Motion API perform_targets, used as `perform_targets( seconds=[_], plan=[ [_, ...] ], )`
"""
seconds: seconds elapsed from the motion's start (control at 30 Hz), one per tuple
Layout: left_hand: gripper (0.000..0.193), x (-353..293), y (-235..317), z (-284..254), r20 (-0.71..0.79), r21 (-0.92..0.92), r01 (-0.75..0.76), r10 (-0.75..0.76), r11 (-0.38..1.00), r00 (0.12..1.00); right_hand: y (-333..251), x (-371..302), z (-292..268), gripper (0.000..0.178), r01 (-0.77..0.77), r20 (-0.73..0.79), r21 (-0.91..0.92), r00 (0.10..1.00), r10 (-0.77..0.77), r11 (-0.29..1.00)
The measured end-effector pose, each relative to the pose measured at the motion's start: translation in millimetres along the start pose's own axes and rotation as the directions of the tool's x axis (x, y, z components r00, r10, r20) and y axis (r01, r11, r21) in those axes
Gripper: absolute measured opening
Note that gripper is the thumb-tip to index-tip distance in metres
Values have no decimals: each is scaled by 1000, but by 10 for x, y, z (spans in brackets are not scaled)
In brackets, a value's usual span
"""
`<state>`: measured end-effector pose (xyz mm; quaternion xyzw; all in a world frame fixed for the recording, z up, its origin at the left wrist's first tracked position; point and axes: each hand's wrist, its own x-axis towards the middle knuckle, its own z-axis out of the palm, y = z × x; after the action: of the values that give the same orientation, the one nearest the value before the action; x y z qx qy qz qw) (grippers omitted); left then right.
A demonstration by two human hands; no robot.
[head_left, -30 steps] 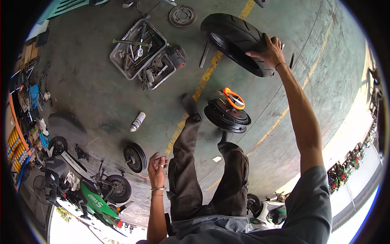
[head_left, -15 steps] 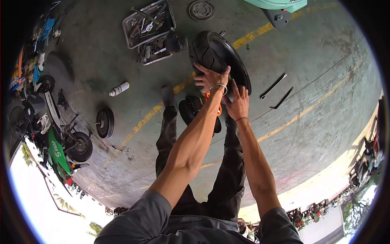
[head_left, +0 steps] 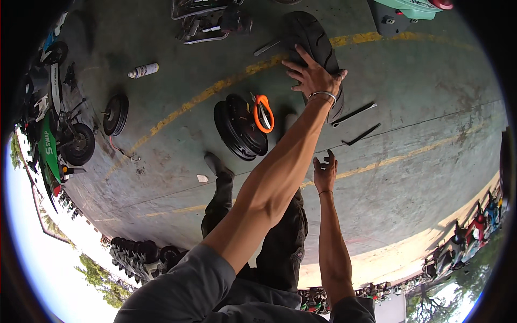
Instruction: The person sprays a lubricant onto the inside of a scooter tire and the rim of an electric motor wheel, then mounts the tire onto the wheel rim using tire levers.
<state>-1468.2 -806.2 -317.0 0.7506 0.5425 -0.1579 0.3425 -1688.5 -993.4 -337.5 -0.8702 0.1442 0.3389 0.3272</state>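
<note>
My left hand (head_left: pixel 316 78) presses on the black tire (head_left: pixel 309 35), fingers spread over its tread. The tire appears to stand on edge; the hand and wrist hide part of it. Lower down, my right hand (head_left: pixel 326 173) is in the air, touching nothing, with its fingers apart and slightly curled. Left of my forearm, a black wheel rim (head_left: pixel 237 129) rests on the floor. An orange loop (head_left: pixel 264 114) is at its hub; whether it is a cable or a handle I cannot tell. Right of the tire lie a long metal bar (head_left: pixel 354 115) and a dark bent bar (head_left: pixel 362 134).
A spray can (head_left: pixel 144 70) lies at the left, above another small wheel (head_left: pixel 116 114). Farther off are a metal tray of tools (head_left: pixel 203 36) and a flat bar (head_left: pixel 267 47). A green motorbike (head_left: pixel 51 148) stands at the far left, a mint-green vehicle part (head_left: pixel 412 9) at the far right.
My right hand has left the tire and come back toward me. The tire has turned so its tread faces me, with my left hand still on it. The rim is now uncovered.
</note>
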Motion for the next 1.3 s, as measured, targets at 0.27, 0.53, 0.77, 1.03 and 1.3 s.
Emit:
perform_targets(
  seconds=[0.27,0.53,0.77,1.03,1.3],
  plan=[
    [138,325,32,-225,-66,49,-32,35,998,997,-25,30,-192,56,177,127,-183,980,-155,967],
    [134,315,-492,-726,-1,54,-71,71,996,997,144,-516,-16,47,324,368,-468,917,-152,822],
    [124,-779,-1439,-2552,-129,-82,-409,397,909,909,-90,-865,-151,32,198,280,-385,956,-90,901],
    [125,-1964,-3258,-4372,-340,-195,-188,114,963,933,-787,-678,881,46,242,187,-269,963,-196,932],
    [115,-1033,-4857,-3228,-488,-279,294,-399,914,776,-1179,-349,2507,105,392,227,-602,920,-321,696]
  ],
)
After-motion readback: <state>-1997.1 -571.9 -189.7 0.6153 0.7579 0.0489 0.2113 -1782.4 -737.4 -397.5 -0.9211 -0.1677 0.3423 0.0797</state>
